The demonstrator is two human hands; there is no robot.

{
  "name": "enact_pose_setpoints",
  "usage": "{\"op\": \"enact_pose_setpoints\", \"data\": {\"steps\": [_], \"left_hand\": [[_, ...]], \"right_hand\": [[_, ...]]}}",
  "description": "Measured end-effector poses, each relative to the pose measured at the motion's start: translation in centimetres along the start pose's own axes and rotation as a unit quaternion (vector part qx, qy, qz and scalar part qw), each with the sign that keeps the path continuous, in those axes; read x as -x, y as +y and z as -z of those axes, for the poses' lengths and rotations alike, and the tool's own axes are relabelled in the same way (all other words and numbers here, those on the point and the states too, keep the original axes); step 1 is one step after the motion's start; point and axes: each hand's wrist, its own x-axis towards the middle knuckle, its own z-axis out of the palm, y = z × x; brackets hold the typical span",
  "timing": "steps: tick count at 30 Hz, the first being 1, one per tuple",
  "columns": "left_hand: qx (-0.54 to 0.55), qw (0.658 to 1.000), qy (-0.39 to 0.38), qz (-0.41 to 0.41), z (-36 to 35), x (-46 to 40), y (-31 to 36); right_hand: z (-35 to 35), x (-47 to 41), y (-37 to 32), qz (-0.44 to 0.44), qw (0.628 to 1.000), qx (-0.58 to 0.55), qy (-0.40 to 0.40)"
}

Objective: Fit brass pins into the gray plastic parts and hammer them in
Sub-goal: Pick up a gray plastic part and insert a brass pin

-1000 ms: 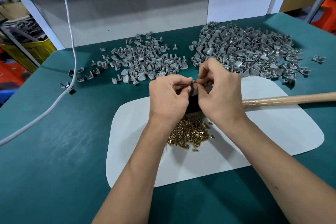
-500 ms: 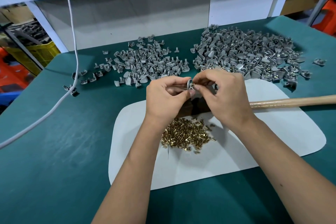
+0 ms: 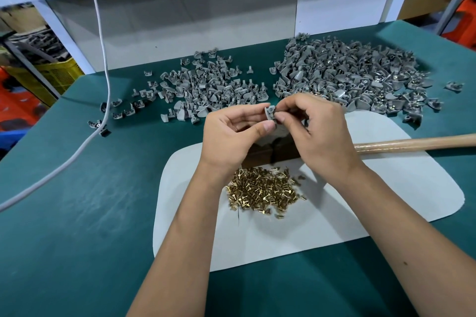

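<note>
The left hand [image 3: 231,134] pinches one gray part [image 3: 270,113] above the pile of brass pins [image 3: 265,192]. The right hand [image 3: 314,126] pinches at it too, likely fitting a pin. Next it needs hammering.

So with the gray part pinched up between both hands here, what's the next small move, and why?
Probably lower the gray part onto the dark block under the hands. The left hand and right hand pinch it in the air, and the wooden handle lies untouched at the right. Whether a pin is seated yet, I cannot tell.
</note>
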Motion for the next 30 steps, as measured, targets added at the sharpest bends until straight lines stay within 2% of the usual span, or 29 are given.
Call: {"op": "enact_pose_setpoints", "data": {"steps": [7, 15, 22, 30], "left_hand": [[0.047, 0.998, -0.007, 0.034, 0.46, -0.04, -0.32], [0.069, 0.996, -0.013, 0.048, 0.67, 0.09, -0.29], [0.042, 0.998, 0.004, 0.045, 0.39, 0.19, -0.31], [0.013, 0.999, 0.008, 0.041, 0.32, 0.35, -0.11]], "right_hand": [[0.4, -0.06, -0.02, 0.024, 0.999, 0.022, -0.026], [0.12, 0.3, -0.37, 0.044, 0.998, 0.047, -0.01], [-0.21, 0.51, -0.49, 0.015, 0.999, 0.031, -0.005], [-0.27, 0.3, -0.29, -0.049, 0.998, -0.021, -0.037]]}}
